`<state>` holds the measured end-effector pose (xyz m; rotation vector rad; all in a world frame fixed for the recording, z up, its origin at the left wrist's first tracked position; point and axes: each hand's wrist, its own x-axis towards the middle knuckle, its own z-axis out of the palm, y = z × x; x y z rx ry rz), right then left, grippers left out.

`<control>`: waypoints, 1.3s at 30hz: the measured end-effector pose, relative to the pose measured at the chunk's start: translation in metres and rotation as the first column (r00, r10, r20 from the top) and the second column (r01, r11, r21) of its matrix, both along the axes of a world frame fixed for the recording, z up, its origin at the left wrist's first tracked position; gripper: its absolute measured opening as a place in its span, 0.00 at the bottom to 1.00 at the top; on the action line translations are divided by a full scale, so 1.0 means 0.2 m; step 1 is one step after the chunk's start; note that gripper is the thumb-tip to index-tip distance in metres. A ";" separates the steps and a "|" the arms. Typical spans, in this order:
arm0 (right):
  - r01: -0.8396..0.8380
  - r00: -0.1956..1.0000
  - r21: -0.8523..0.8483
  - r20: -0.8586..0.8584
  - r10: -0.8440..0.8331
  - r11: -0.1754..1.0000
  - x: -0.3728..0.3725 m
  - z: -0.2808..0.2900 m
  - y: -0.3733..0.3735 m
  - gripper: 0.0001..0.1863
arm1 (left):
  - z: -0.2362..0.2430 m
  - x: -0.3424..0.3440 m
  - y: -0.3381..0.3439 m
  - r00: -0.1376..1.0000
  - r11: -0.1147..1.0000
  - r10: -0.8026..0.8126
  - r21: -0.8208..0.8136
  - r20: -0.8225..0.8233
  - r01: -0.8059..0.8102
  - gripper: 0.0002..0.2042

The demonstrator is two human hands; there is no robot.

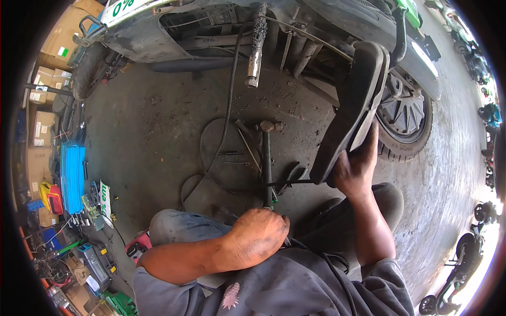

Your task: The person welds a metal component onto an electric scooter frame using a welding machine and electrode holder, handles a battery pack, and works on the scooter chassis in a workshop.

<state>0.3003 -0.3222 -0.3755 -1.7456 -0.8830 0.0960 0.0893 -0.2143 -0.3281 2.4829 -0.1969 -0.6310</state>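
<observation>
My right hand (356, 171) grips a long black moulded shell (350, 100), raised and tilted in front of the scooter's wheel; its inner side is hidden. My left hand (258, 231) is closed in a fist close to my body. What it holds, if anything, is hidden beneath the fingers. Just beyond that fist a hammer (266, 158) lies on the floor, its head away from me. Black-handled pliers (291, 177) rest to the right of the hammer. A metal tube (255, 60), blackened and crusted along its upper part, juts from the scooter frame toward me.
The scooter body (137, 37) spans the far side, its wheel (403, 113) at right. A black cable (227, 113) hangs down and loops over the debris-strewn floor (153, 131). Cardboard boxes (39, 166), a blue bin (73, 176) and tools crowd the left. Parked scooters (466, 253) line the right.
</observation>
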 end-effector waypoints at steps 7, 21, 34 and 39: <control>-0.009 0.998 -0.041 -0.063 0.006 0.999 -0.06 0.04 -0.11 0.39 | 0.01 0.00 0.00 1.000 1.000 0.008 -0.023 0.020 -0.008 0.17; 0.062 0.845 0.089 -0.535 -0.005 0.994 0.07 0.25 -0.18 0.25 | 0.01 -0.02 0.01 0.998 0.996 0.021 -0.090 0.060 -0.015 0.15; 0.140 0.987 -0.323 0.120 -0.106 0.936 -0.03 0.37 -0.13 0.29 | 0.00 -0.05 -0.07 0.995 0.992 -0.035 -0.117 0.089 0.046 0.09; 0.184 0.982 -0.433 0.112 -0.151 0.882 -0.12 0.37 -0.20 0.26 | 0.04 -0.07 -0.07 0.997 0.989 -0.043 -0.137 0.062 0.051 0.09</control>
